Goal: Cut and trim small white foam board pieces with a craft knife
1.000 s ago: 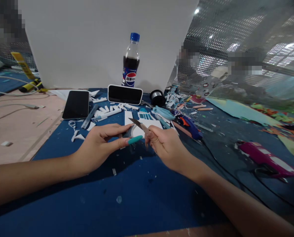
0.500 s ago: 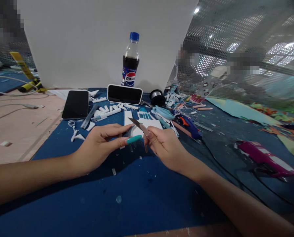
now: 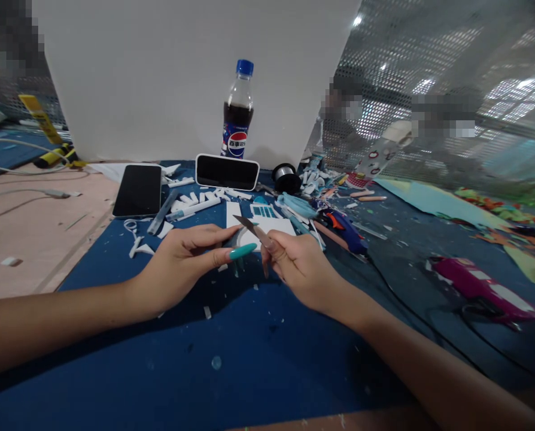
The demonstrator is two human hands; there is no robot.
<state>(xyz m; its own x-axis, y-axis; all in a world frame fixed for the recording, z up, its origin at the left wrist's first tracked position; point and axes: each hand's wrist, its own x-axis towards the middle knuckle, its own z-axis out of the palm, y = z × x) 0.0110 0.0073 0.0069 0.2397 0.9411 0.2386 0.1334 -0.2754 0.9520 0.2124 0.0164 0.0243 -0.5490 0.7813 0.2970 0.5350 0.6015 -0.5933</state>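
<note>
My right hand (image 3: 294, 263) is closed around a craft knife (image 3: 252, 226), its narrow pointed blade angled up and to the left. Facing it, my left hand (image 3: 189, 263), with long teal nails, pinches a thin pale rounded piece (image 3: 240, 237) between thumb and fingers. The blade lies close to the upper side of that piece; I cannot tell whether they touch. Both hands are held over the blue table surface (image 3: 231, 383). Behind them lies a white sheet (image 3: 283, 225), partly covered by my fingers.
Behind the hands are a phone (image 3: 227, 172), a cola bottle (image 3: 238, 114), a dark tablet (image 3: 138, 190) and a wire spool (image 3: 286, 178). White scraps (image 3: 195, 203) lie about. To the right are a blue glue gun (image 3: 346, 230) and a magenta corded tool (image 3: 487, 287).
The left thumb and the pale piece have shifted very slightly, with more teal nail showing beneath the thumb. The right hand and knife stay almost still.
</note>
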